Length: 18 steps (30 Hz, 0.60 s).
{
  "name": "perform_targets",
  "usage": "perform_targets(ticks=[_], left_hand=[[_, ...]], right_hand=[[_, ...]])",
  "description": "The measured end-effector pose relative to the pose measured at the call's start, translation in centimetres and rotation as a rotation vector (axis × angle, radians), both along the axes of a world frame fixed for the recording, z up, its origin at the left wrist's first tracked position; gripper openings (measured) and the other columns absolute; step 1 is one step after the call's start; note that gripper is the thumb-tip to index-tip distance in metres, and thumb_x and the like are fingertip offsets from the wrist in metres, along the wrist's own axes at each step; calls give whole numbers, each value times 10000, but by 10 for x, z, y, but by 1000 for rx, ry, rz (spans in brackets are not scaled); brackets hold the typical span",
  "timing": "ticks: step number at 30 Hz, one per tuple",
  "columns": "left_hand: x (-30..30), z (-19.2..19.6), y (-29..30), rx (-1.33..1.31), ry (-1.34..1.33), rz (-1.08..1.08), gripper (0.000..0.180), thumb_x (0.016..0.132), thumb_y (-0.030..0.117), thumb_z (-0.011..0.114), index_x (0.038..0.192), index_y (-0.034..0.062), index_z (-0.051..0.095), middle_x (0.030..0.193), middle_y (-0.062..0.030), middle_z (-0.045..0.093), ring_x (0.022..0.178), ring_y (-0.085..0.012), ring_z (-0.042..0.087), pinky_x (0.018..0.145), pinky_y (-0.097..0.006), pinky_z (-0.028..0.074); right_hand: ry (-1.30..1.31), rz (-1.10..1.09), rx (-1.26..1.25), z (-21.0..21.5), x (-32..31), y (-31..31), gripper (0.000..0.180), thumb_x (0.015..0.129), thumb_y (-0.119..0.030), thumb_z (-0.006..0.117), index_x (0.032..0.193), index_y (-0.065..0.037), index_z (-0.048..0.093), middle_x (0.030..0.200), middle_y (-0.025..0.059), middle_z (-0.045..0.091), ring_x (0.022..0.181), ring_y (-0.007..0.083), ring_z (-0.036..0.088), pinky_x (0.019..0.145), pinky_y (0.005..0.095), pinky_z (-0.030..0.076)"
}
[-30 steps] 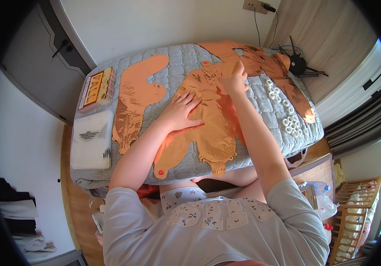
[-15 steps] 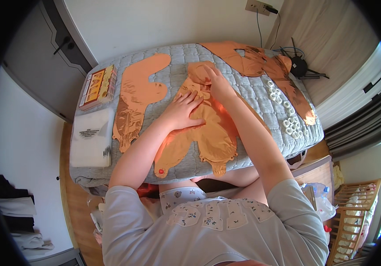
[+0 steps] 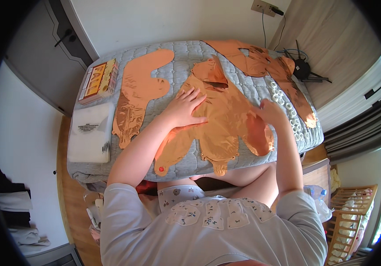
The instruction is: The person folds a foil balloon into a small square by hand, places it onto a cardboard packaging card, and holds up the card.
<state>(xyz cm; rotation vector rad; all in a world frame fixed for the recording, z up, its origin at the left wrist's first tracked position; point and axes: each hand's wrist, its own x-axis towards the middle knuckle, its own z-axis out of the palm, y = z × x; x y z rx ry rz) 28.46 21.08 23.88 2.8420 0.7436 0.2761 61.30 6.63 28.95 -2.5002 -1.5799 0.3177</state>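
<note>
A flat, uninflated copper-coloured foil balloon [image 3: 219, 115] lies on the quilted bed cover in front of me, with several rounded lobes toward my lap and a creased, partly folded flap at its far end. My left hand [image 3: 185, 107] rests flat on its left side, fingers spread. On the right, the curled fingers of my right hand [image 3: 271, 112] pinch the edge of the foil above its right lobe; the fingertips are partly hidden. A small red spot [image 3: 161, 169] marks the near left lobe.
Another flat foil balloon [image 3: 141, 91] lies left, a third [image 3: 254, 62] far right. Small white rolls [image 3: 290, 108] line the right side. A patterned box [image 3: 97, 82] and a clear-wrapped white pack [image 3: 90, 133] sit left. A black router [image 3: 301, 68] stands at the far right corner.
My right hand has moved from the balloon's far end to its right edge. The right side of the foil now spreads out, showing another lobe. My left hand stays in place.
</note>
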Motion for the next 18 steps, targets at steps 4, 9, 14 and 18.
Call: perform_targets(ticks=[4,9,14,18], left_hand=[[1,5,-1,-41,21,-1,962,867,697,645,1608,157,355,1681,-200,260,1578,-328,200,1285,-496,147],[-3,3,0,-38,33,14,962,869,698,644,1610,159,352,1681,-200,261,1579,-322,199,1287,-490,147],[4,9,-4,-43,31,10,960,859,695,651,1603,158,368,1673,-207,278,1578,-325,202,1285,-494,147],[4,8,-4,-51,22,11,957,854,693,657,1597,156,380,1671,-211,282,1577,-331,205,1284,-498,148]], right_hand=[[212,29,-102,16,-3,-29,564,841,-544,752,1040,-19,705,881,139,723,817,254,681,753,390,535],[653,90,-147,40,-19,-15,348,941,-370,713,852,-37,668,671,16,621,571,127,555,568,327,444],[1003,248,-5,37,-22,-7,432,971,-357,666,1322,-104,682,1286,30,653,1199,144,554,1000,302,444],[989,264,8,29,-48,-8,595,950,-400,697,1432,-77,565,1358,77,630,1280,217,542,1067,376,432]])
